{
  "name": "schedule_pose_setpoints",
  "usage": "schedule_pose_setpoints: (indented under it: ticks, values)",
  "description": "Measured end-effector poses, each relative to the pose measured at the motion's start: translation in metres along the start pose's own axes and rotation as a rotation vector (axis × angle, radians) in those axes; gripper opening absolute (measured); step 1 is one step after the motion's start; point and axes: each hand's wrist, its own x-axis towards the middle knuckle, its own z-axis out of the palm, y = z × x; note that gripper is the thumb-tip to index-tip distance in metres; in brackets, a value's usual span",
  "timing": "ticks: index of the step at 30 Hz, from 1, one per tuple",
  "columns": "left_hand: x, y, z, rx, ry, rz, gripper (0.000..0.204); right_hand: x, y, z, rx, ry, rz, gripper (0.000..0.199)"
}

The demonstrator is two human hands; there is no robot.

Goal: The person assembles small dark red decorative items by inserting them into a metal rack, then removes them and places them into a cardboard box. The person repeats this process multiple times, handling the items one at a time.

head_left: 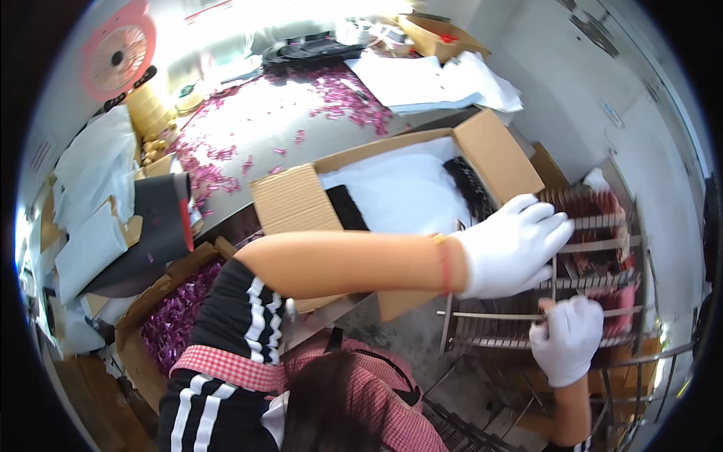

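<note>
Both my hands wear white gloves. My left arm reaches across to the right, and my left hand [516, 245] is over the left edge of a metal rack [595, 245], fingers stretched out and slightly apart. The rack holds rows of thin reddish-brown pieces [591, 211], standing close together. Lower down, my right hand [568, 339] is at the front of the rack with its fingers curled in; whatever is between them is hidden. Left of the rack sits an open cardboard box [392, 147], lined with white sheet material [399, 188] and with black pieces at both ends.
Shiny purple pieces [354, 102] lie scattered over the metal table [279, 124]; another carton [135, 324] at lower left is full of them. White sheets [414, 79] lie at the back. A pink fan [117, 56] stands at far left. Metal rails [640, 377] border the right.
</note>
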Motion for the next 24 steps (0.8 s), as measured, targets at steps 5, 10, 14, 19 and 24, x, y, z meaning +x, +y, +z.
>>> schedule_pose_setpoints:
  ticks: [5,10,14,19,24]
  values:
    - [0.081,-0.056,-0.114,-0.408,0.082,-0.259,0.026,0.13,-0.023,0.027,-0.033,0.162,-0.48,0.018]
    - [0.067,-0.077,-0.254,-1.14,0.215,-0.934,0.037,0.225,-0.03,0.092,0.197,0.706,-0.264,0.055]
    - [-0.004,-0.115,-0.277,-1.01,0.496,-0.662,0.027,0.302,-0.046,0.118,1.535,0.088,-0.057,0.09]
    - [-0.064,-0.15,-0.293,-0.726,0.876,-0.729,0.025,0.422,-0.098,0.144,2.391,-0.319,0.102,0.071]
    - [-0.089,-0.206,-0.298,-0.67,1.177,-0.926,0.021,0.484,-0.118,0.212,2.328,-0.669,0.289,0.061]
